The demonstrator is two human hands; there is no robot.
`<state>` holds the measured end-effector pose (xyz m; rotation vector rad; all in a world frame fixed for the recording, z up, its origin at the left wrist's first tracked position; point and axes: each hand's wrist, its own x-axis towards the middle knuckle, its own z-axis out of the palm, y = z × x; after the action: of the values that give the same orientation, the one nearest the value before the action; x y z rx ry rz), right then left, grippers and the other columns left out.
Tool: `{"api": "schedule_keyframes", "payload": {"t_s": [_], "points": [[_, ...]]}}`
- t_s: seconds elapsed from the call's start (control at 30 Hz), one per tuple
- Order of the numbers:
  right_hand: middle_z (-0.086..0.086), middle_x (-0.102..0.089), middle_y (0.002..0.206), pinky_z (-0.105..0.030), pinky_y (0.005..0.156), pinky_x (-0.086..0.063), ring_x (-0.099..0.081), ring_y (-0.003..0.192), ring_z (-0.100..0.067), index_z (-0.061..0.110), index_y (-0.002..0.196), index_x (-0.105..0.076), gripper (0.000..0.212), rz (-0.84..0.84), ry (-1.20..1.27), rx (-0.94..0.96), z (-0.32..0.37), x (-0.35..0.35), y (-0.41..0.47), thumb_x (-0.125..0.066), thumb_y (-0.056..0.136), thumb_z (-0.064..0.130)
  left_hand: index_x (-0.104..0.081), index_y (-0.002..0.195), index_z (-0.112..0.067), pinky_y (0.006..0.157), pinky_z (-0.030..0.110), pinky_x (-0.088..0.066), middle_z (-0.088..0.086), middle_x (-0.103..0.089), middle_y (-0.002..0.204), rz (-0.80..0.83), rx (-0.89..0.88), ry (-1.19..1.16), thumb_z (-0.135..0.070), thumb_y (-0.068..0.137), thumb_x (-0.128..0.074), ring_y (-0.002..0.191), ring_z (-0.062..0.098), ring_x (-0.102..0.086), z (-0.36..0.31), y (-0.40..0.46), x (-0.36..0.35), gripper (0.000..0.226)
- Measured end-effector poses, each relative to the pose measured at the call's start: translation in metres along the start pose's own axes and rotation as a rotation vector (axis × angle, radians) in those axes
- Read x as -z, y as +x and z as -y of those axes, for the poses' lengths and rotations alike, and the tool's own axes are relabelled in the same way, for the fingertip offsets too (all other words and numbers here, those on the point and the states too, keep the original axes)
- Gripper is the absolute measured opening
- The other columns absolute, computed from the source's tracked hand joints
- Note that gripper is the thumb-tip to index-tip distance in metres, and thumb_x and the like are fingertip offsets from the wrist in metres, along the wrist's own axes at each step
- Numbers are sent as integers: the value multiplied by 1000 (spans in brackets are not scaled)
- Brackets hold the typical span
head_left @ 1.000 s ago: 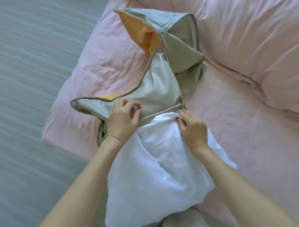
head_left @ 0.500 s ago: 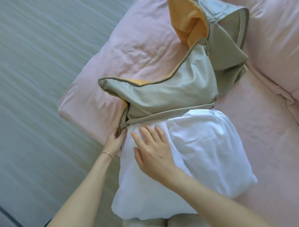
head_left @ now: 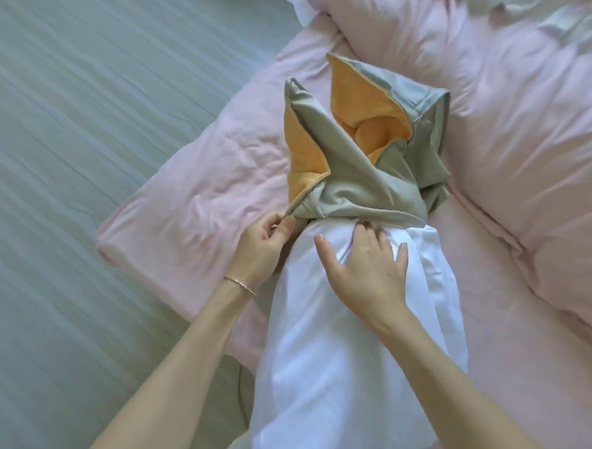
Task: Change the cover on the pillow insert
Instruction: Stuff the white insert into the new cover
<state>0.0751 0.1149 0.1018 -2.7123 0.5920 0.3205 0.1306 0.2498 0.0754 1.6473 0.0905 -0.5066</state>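
Both hands work at the mouth of the cover, just left of the frame's middle. Left hand (head_left: 265,243) pinches the grey-green edge of the cover (head_left: 354,179) between thumb and curled fingers, at the left corner of the opening. Right hand (head_left: 371,265) lies flat and spread on the white pillow (head_left: 343,355), its fingertips touching the hem where the pillow goes into the cover.

Half a second ago the right hand lay lower and further left on the pillow, close beside the left hand; now it has slid up to the opening and towards the middle of the pillow. The left hand has kept its grip on the same corner. The cover has bunched up more in the upper middle of the frame, with two orange flaps of its lining showing, and the opening looks narrower round the pillow.

Most of the pillow is outside the cover, reaching down to the bottom edge of the frame across the pink bed (head_left: 193,220). How far its top end sits inside the folds cannot be seen, though it seems only a small part. Taken with the task, this reads as the stuffing step early on: one hand holds the mouth, the other feeds the pillow in.
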Motion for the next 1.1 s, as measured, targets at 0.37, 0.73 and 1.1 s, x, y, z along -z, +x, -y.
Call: {"api": "schedule_keyframes", "payload": {"t_s": [0.37, 0.73, 1.1], "points": [[-18, -62, 85, -34, 65, -24, -52, 88, -36, 5, 85, -52, 5, -291, 72, -91, -63, 25, 18, -47, 87, 4, -49, 70, -15, 57, 30, -27, 6, -39, 61, 48, -145, 116, -22, 96, -47, 58, 18, -34, -38, 21, -65, 27], [-17, -60, 81, -34, 63, -28, -49, 81, -34, 8, 90, -60, 19, -230, 341, -139, -77, 25, 37, -45, 84, 0, -36, 62, -16, 58, 35, -26, 4, -45, 62, -111, 82, 439, -25, 98, -38, 72, 25, -39, 23, 28, -46, 37], [-14, -59, 120, -39, 94, -33, -45, 116, -27, 9, 122, -53, 41, -452, -4, 419, -14, -41, -3, -53, 81, 14, -46, 68, -7, 56, 32, -28, 5, -39, 60, -234, 210, 140, -32, 98, -39, 62, 19, -36, 49, 28, 6, 40]]}}
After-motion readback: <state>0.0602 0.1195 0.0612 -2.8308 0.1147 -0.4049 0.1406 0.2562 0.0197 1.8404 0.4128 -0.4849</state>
